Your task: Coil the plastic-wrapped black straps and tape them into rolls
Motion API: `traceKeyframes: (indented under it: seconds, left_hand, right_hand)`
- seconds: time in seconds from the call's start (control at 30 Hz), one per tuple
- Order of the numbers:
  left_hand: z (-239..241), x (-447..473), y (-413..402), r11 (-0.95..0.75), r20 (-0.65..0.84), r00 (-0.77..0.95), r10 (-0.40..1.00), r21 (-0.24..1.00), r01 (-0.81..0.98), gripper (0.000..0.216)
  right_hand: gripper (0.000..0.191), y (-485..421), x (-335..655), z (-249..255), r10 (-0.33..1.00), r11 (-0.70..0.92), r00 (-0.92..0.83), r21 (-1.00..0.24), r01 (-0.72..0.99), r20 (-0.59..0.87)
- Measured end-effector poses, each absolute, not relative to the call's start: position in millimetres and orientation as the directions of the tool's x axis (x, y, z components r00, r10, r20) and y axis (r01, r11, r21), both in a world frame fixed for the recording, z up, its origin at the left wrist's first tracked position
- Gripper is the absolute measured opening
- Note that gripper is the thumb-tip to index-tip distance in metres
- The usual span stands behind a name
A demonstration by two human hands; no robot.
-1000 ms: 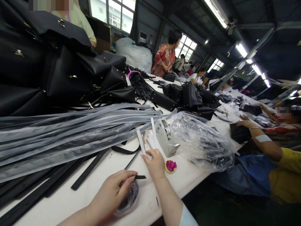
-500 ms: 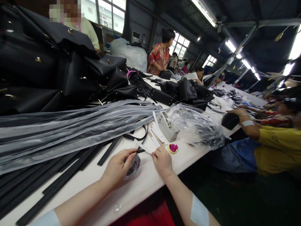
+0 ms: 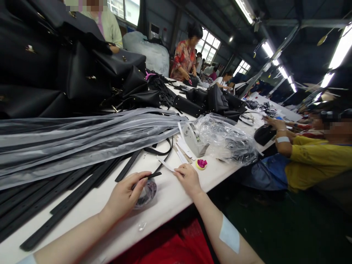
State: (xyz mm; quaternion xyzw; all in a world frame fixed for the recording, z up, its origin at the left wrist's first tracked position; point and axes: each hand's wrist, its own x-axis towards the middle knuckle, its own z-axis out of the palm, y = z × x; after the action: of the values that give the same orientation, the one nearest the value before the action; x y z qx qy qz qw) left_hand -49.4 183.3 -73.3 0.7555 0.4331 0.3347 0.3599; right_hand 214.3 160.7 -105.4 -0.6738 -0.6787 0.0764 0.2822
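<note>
My left hand (image 3: 123,192) is closed, thumb and fingers pinching a narrow black strap (image 3: 154,175) whose end juts out to the right. Below those fingers sits a round, clear-looking container or roll (image 3: 148,192) with dark contents, partly hidden by the hand. My right hand (image 3: 189,179) pinches one end of a thin white strip (image 3: 165,163), which points up and left over the table. The strip's free end lies close to the strap; whether they touch I cannot tell. Beyond my right hand are more white strips (image 3: 181,156) and a tape dispenser (image 3: 194,141).
Long grey strips (image 3: 90,135) and black straps (image 3: 79,194) cover the table's left side. Black bags (image 3: 90,73) are piled behind them. A yellow-rimmed dish (image 3: 201,164) with magenta material and a clear plastic bag (image 3: 231,139) lie right. A co-worker in yellow (image 3: 308,161) sits at right.
My left hand has shifted left and slightly down, and the black strap's end now shows past its fingertips. The gap between my hands is wider. The camera view has moved a little.
</note>
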Motion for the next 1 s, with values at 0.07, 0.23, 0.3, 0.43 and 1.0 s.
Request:
traceKeyframes:
  seconds: [0.07, 0.23, 0.3, 0.43, 1.0]
  left_hand:
    - [-75, -50, 184, -0.383, 0.217, 0.398, 0.891, 0.831, 0.404, 0.039]
    - [-80, -50, 186, -0.348, 0.203, 0.361, 0.910, 0.848, 0.400, 0.041]
    - [-81, -50, 186, -0.349, 0.204, 0.364, 0.909, 0.849, 0.397, 0.041]
    - [-79, -49, 184, -0.288, 0.150, 0.347, 0.926, 0.875, 0.388, 0.042]
    - [-87, -45, 191, 0.080, -0.096, 0.066, 0.993, 0.974, 0.213, 0.052]
  right_hand:
    - [0.011, 161, 214, -105, 0.959, 0.096, 0.048, -0.480, 0.872, 0.279]
    - [0.022, 166, 216, -104, 0.965, 0.060, 0.091, -0.543, 0.837, 0.246]
    - [0.022, 173, 218, -103, 0.963, 0.018, 0.141, -0.579, 0.815, 0.229]
    - [0.019, 177, 214, -80, 0.935, -0.035, 0.244, -0.618, 0.785, 0.256]
    - [0.058, 75, 134, -52, 0.867, -0.456, 0.083, -0.850, -0.262, -0.491]
